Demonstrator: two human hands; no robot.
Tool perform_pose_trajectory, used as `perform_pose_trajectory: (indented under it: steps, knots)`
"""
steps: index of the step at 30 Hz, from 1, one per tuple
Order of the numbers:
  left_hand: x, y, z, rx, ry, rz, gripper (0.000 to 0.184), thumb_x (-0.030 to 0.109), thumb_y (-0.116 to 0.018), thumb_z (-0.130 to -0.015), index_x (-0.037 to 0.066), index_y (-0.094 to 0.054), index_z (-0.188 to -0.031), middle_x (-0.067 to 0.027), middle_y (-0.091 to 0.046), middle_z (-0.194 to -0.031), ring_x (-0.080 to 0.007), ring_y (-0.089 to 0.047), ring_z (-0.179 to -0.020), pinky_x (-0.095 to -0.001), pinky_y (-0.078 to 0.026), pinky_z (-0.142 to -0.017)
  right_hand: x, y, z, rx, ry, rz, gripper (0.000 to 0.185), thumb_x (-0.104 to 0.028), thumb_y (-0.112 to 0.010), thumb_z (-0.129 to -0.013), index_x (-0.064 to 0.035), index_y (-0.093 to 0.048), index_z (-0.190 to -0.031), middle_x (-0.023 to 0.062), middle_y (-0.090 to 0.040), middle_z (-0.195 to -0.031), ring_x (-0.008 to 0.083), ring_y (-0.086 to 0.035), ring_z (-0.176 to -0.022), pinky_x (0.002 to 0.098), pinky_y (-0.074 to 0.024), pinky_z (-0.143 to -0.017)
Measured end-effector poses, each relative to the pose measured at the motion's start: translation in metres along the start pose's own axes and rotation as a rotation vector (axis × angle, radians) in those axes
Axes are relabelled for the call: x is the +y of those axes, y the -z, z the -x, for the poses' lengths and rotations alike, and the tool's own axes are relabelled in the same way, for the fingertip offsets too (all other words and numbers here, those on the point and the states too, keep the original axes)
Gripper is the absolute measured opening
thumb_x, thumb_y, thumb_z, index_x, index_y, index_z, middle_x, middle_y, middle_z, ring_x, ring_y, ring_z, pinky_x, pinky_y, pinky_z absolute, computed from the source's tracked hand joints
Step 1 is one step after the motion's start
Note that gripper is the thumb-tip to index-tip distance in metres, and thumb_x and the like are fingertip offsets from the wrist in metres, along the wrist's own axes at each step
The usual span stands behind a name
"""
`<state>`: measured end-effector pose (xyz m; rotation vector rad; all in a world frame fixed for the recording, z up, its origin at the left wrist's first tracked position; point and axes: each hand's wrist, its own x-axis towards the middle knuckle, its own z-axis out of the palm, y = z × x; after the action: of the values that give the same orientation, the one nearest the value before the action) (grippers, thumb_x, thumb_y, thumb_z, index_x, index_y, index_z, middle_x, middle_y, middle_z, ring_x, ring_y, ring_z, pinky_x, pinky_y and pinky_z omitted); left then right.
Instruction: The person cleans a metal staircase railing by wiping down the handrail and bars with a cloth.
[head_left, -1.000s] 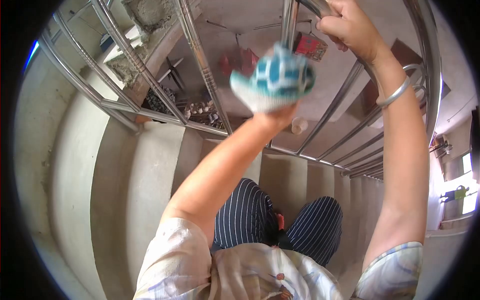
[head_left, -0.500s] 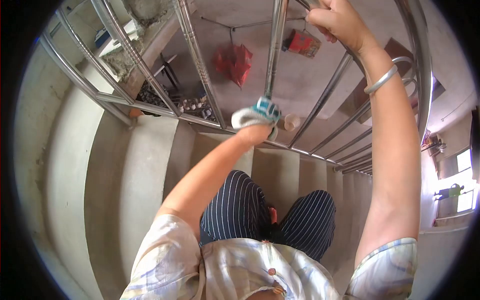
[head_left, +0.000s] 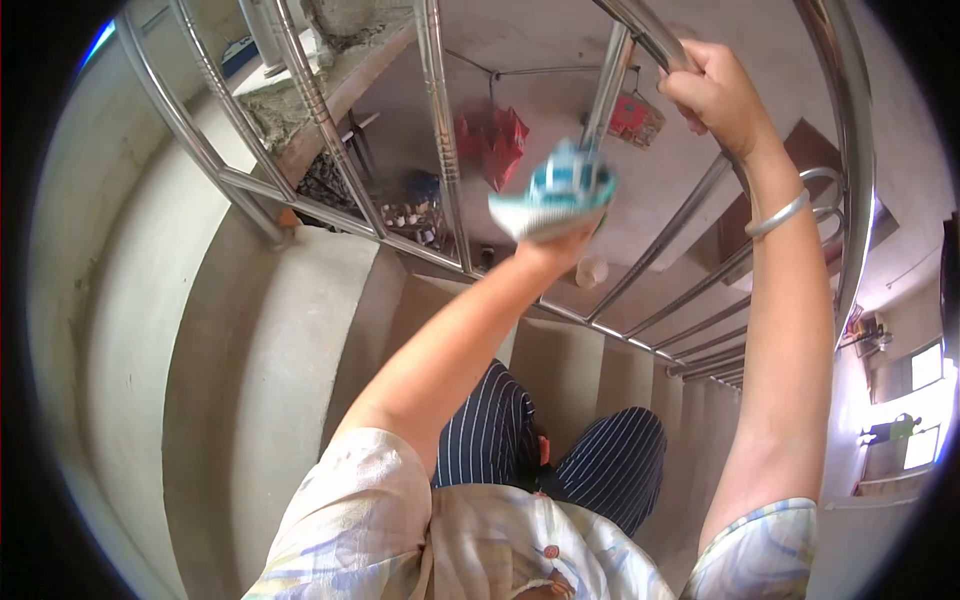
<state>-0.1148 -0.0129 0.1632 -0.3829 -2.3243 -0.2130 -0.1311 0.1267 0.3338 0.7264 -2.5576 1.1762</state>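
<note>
A teal and white cloth (head_left: pixel 565 190) is wrapped around an upright metal baluster (head_left: pixel 610 85) of the stair railing. My left hand (head_left: pixel 562 247) is closed on the cloth against that bar, with most of the fingers hidden behind the fabric. Motion blurs the cloth a little. Higher up and to the right, my right hand (head_left: pixel 725 95) grips a sloping metal rail (head_left: pixel 645 30), its fingers curled around it. A silver bangle (head_left: pixel 778 215) circles the right wrist.
Concrete steps (head_left: pixel 290 330) run beneath me, beside the railing's bottom bar (head_left: pixel 420 252). Past the bars hang a red bag (head_left: pixel 495 145) and a red printed bag (head_left: pixel 635 120). A pale bucket (head_left: pixel 592 270) stands below. A distant person (head_left: pixel 895 428) is near bright windows.
My left hand has moved up the baluster with the cloth. My right hand keeps its hold on the rail. The whole view has shifted slightly.
</note>
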Motion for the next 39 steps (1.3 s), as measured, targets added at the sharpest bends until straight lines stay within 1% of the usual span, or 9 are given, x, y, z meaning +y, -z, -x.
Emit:
perform_pose_trajectory:
  steps: [2,6,12,18,25,28,30,33,39]
  knots:
    - [-0.011,-0.027,0.043,-0.188,0.156,0.611,0.021,0.03,-0.053,-0.076,0.011,-0.056,-0.085,-0.0102,-0.053,-0.092,-0.0273,-0.051,-0.086,-0.0367,-0.042,-0.071,0.003,0.001,-0.003,0.056,0.112,0.074,0.024,-0.02,-0.053,-0.063,-0.0024,-0.037,-0.058,-0.0017,-0.03,-0.053,0.008,-0.03,-0.052,0.0254,-0.0281,-0.045]
    - [-0.013,-0.07,0.104,-0.375,0.111,0.391,0.011,0.018,-0.05,-0.072,0.009,-0.057,-0.07,-0.014,-0.054,-0.074,-0.0293,-0.056,-0.068,-0.037,-0.045,-0.057,0.004,-0.003,0.006,0.044,0.12,0.043,0.01,-0.015,-0.05,-0.064,-0.006,-0.046,-0.064,-0.0019,-0.04,-0.049,0.0052,-0.036,-0.04,0.0201,-0.0287,-0.035]
    - [-0.034,-0.06,0.095,-0.665,0.028,0.237,0.02,0.024,-0.049,-0.073,0.008,-0.06,-0.077,-0.0153,-0.056,-0.087,-0.0302,-0.057,-0.078,-0.0367,-0.046,-0.066,0.005,-0.001,0.001,0.048,0.059,-0.001,0.024,-0.017,-0.053,-0.062,-0.0012,-0.036,-0.056,0.0016,-0.031,-0.049,0.0093,-0.033,-0.045,0.0266,-0.0295,-0.04]
    - [-0.09,0.115,0.041,-0.147,0.448,0.531,0.029,0.037,-0.057,-0.075,0.011,-0.054,-0.087,-0.0078,-0.05,-0.094,-0.0272,-0.043,-0.089,-0.0407,-0.033,-0.075,-0.007,-0.004,0.007,0.082,0.029,-0.019,0.021,-0.014,-0.051,-0.061,-0.0007,-0.035,-0.056,0.0025,-0.032,-0.049,0.0094,-0.035,-0.043,0.0263,-0.0325,-0.037]
    - [-0.126,0.17,-0.084,0.548,-0.197,-0.065,0.015,0.024,-0.057,-0.076,0.01,-0.059,-0.081,-0.0081,-0.058,-0.084,-0.0247,-0.054,-0.079,-0.0347,-0.043,-0.068,-0.002,-0.004,0.005,0.074,0.024,-0.013,0.019,-0.01,-0.049,-0.061,-0.0037,-0.033,-0.056,0.0018,-0.033,-0.047,0.0088,-0.036,-0.04,0.0281,-0.0334,-0.035]
    - [-0.119,0.151,-0.11,0.512,-0.172,0.337,0.013,0.022,-0.056,-0.076,0.009,-0.058,-0.08,-0.0083,-0.057,-0.079,-0.0263,-0.054,-0.07,-0.0331,-0.044,-0.061,-0.011,-0.004,0.007,0.056,-0.036,-0.064,0.021,-0.01,-0.049,-0.061,-0.0041,-0.03,-0.055,0.0017,-0.033,-0.046,0.0085,-0.036,-0.04,0.0284,-0.0333,-0.034]
    - [-0.111,0.144,-0.107,0.222,0.284,0.893,0.029,0.024,-0.059,-0.067,0.007,-0.055,-0.09,-0.0053,-0.053,-0.092,-0.019,-0.047,-0.088,-0.0331,-0.037,-0.078,-0.009,-0.005,0.006,0.069,-0.017,-0.046,0.022,-0.01,-0.049,-0.061,-0.0037,-0.029,-0.055,0.0019,-0.032,-0.046,0.0088,-0.035,-0.041,0.0282,-0.0326,-0.035]
    - [-0.101,0.118,-0.06,0.171,0.665,1.223,0.022,0.005,-0.057,-0.063,0.008,-0.049,-0.083,-0.0022,-0.052,-0.078,-0.015,-0.049,-0.076,-0.0291,-0.041,-0.064,0.0,-0.004,0.005,0.096,0.039,0.007,0.024,-0.011,-0.05,-0.06,-0.003,-0.028,-0.054,0.0023,-0.029,-0.046,0.0094,-0.033,-0.043,0.0278,-0.0307,-0.037]
    - [-0.099,0.031,0.062,-0.32,0.687,0.748,0.022,0.021,-0.053,-0.072,0.002,-0.047,-0.08,-0.008,-0.05,-0.065,-0.0182,-0.049,-0.058,-0.0362,-0.04,-0.053,0.005,-0.003,0.003,0.095,0.11,0.052,0.025,-0.016,-0.05,-0.059,-0.0016,-0.031,-0.055,0.0039,-0.028,-0.047,0.0114,-0.03,-0.045,0.028,-0.0282,-0.039]
